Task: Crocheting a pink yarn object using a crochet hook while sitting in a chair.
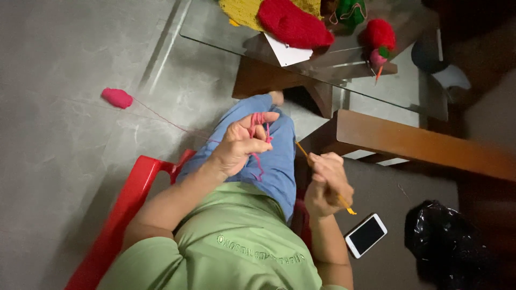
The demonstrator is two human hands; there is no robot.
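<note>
- Looking down from the head camera, a seated person in a green shirt and blue trousers is seen on a red plastic chair (115, 215) at the lower left of the frame.
- The left hand (243, 144), mid-frame, is curled mostly closed, with a strand of pink yarn (258, 121) wrapped round its raised fingers and hanging below the palm.
- That strand is carried off to the left across the grey floor to a small pink yarn ball (117, 98) lying in the upper left, well apart from the hand.
- The right hand (328, 185), just right of centre, is closed in a fist round a thin yellow crochet hook (301, 149); the hook's tip is pointed up-left toward the yarn, and its back end sticks out below the fist.
- A white-edged smartphone (366, 234) is laid on the dark surface at the lower right, near a crumpled black plastic bag (451, 247).
- Along the top edge, red crocheted pieces (294, 24) and yellow ones are piled on a glass-topped wooden table (419, 142).
</note>
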